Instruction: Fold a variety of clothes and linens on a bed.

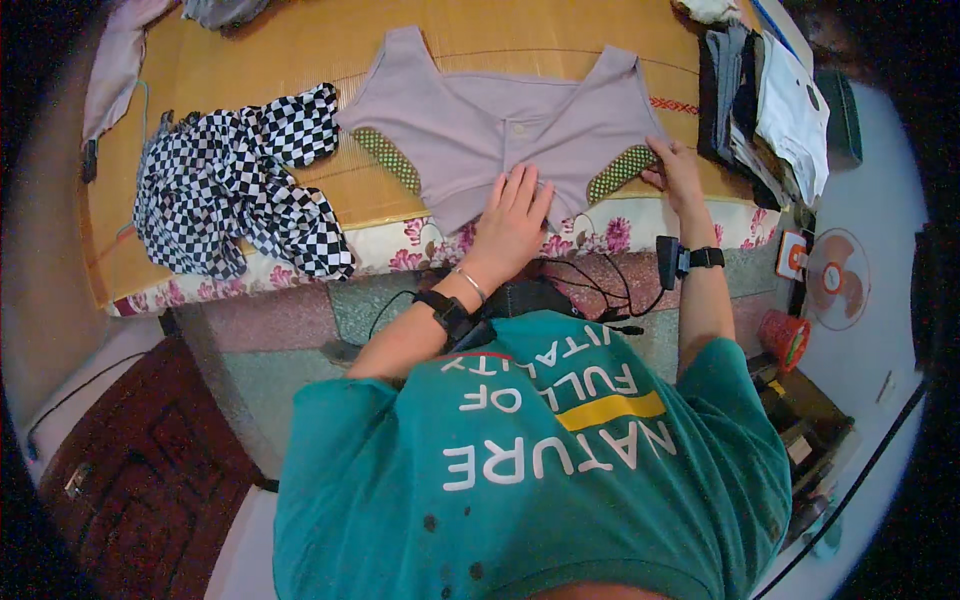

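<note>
A pale mauve sleeveless top (480, 110) lies spread on the mat with its shoulder straps pointing away from me. Green dotted fabric shows at both of its sides. Flat on the top's lower middle rests my left hand (515, 215), fingers stretched out. My right hand (675, 175) pinches the top's right edge, beside the green dotted patch, thumb and fingers closed on the cloth. To the left lies a crumpled black-and-white checkered garment (230, 180), apart from both hands, with part of a hanger showing beside it.
The woven mat (240, 70) covers a bed edged with floral cloth (390, 250). Stacked folded clothes (740, 100) lie at the right. Beyond the bed's right side stand a fan (838, 278) and a red basket (783, 338). Dark cables (590, 285) hang near my body.
</note>
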{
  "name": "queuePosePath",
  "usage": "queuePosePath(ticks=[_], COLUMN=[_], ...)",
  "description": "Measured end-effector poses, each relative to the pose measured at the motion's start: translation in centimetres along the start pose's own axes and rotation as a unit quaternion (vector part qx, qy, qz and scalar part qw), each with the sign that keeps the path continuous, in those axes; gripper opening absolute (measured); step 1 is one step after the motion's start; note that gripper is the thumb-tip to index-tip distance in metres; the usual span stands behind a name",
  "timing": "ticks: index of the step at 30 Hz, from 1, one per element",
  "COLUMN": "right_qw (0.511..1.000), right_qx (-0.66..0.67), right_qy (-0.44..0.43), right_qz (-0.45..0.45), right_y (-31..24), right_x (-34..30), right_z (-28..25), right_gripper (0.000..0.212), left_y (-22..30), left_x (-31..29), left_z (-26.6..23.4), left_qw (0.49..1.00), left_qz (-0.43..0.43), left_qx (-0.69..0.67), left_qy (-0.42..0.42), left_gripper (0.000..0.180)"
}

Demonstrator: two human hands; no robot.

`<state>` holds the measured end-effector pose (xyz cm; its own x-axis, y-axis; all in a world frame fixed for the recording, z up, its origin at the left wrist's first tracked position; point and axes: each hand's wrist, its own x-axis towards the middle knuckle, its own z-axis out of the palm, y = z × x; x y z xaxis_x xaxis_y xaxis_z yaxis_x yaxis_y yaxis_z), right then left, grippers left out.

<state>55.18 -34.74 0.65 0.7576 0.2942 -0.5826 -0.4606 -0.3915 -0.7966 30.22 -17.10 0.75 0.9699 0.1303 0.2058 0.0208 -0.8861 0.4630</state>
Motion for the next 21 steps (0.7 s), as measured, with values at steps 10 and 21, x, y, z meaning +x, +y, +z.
queuePosePath(ticks=[10,21], right_qw=[0.971,0.952], right_qx=[0.223,0.051], right_qy=[-0.041,-0.235], right_qz=[-0.081,-0.189], right_y=[-6.8,-12.9], right_x=[-2.8,-4.7], right_z=[5.6,24.6], right_gripper=[0.013,0.016], left_y=[-0.3,-2.0], left_x=[-0.4,-3.8], left_z=[-0.7,-1.9], left_qw=[0.988,0.842], left_qz=[-0.097,-0.226], left_qx=[-0.112,-0.464], left_qy=[0.036,0.156], left_gripper=[0.082,0.071])
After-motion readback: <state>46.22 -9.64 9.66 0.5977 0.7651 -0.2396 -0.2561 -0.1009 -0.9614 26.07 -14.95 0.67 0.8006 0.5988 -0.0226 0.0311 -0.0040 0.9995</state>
